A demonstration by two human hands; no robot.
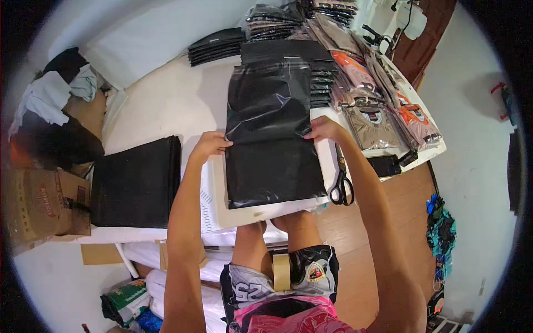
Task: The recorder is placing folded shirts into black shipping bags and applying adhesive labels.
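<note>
Both hands pinched a black plastic bag (272,139).
Left hand (210,144) and right hand (325,130) gripped its edges over the white surface (172,100).

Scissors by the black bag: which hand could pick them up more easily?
Probably the right hand. It rests on the right edge of the black plastic bag, and the scissors lie just below it on that side. The left hand holds the far edge.

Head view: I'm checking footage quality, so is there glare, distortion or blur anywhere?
Head view: glare streaks across the glossy black bag under both hands; fisheye bends the white table edges and darkens the corners; centre is sharp, the rim softer.
</note>
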